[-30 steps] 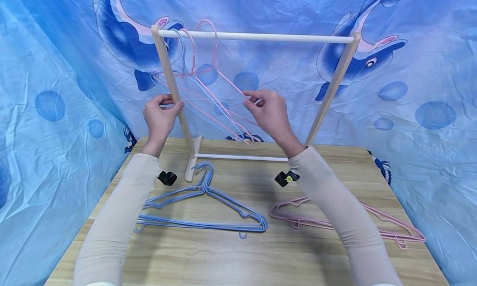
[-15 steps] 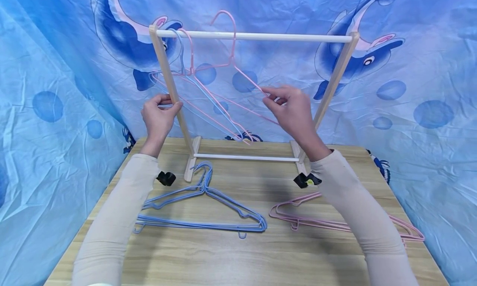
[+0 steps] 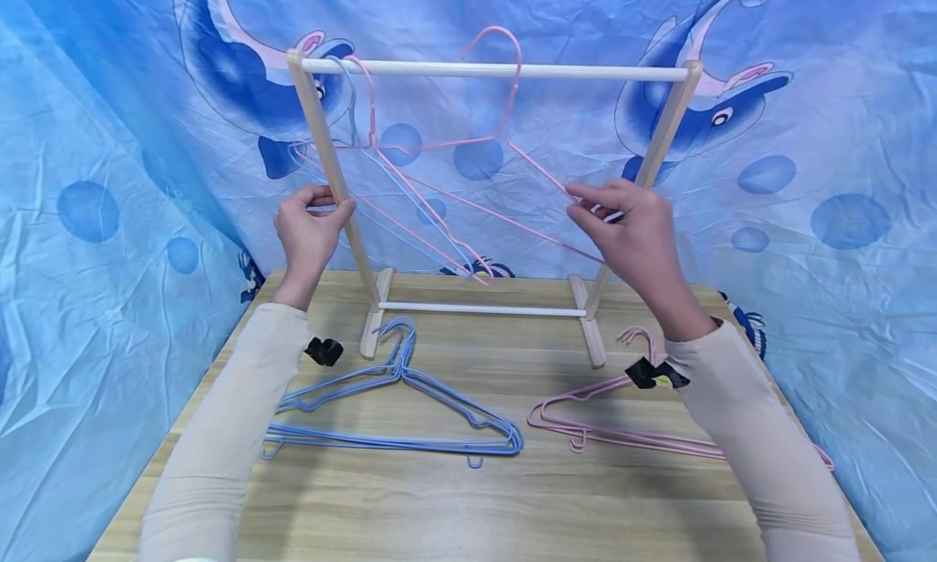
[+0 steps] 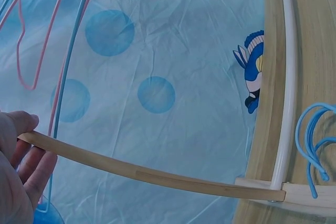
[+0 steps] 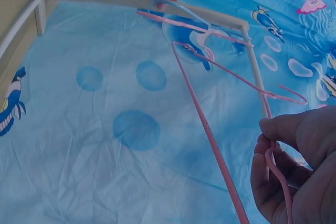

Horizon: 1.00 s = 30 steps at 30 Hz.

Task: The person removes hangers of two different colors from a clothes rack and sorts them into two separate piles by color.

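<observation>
My right hand pinches a pink clothes hanger by its right shoulder between thumb and fingertips. The hanger's hook arches above the white rail, its tip behind it; whether it touches the rail I cannot tell. My left hand grips the rack's left wooden post partway up. In the left wrist view, the thumb and fingers lie around the wooden post. A blue hanger and another pink hanger hang close together at the rail's left end.
Several blue hangers lie stacked on the wooden table, front left. Pink hangers lie at right, partly under my right forearm. A lower white bar joins the rack's feet. A blue printed curtain stands behind.
My right hand has carried the pink hanger to the right along the rail, its hook rising above it and then dropping slightly. The left hand stays on the post.
</observation>
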Tool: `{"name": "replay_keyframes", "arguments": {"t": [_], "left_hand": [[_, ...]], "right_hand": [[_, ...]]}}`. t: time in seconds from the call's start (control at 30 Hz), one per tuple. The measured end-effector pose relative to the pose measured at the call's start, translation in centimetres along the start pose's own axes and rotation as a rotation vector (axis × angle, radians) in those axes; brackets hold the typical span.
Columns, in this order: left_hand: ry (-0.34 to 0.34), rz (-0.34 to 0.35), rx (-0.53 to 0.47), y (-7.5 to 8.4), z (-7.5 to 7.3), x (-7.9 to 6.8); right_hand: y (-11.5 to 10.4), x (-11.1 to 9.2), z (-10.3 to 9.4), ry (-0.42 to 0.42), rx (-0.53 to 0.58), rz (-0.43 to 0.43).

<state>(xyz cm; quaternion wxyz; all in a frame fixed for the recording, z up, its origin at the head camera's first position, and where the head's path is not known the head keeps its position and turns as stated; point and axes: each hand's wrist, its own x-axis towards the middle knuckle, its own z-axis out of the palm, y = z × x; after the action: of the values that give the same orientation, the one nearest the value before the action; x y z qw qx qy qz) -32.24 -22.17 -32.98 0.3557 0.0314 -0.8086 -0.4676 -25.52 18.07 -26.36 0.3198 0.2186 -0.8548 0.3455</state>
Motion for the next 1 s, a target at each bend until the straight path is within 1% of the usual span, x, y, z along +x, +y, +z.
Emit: {"name": "replay_keyframes", "arguments": {"t": [0.17,0.33,0.7,1.0], "left_hand": [[0.002,-0.006,-0.007,0.0,0.1,0.2],[0.001,-0.006,-0.013,-0.1,0.1,0.3],[-0.014,-0.02,-0.022,-0.2,0.1,0.6],[-0.016,-0.019,-0.025,-0.2,0.2,0.8]], "right_hand": [[1.1,-1.5,-1.4,0.029,-0.008,-0.001],[2.4,-2.8,-2.6,0.028,0.014,0.019],[5.8,-5.2,-3.8,0.053,0.014,0.01],[9.4,-7.3,-5.1,0.06,0.008,-0.024]]}}
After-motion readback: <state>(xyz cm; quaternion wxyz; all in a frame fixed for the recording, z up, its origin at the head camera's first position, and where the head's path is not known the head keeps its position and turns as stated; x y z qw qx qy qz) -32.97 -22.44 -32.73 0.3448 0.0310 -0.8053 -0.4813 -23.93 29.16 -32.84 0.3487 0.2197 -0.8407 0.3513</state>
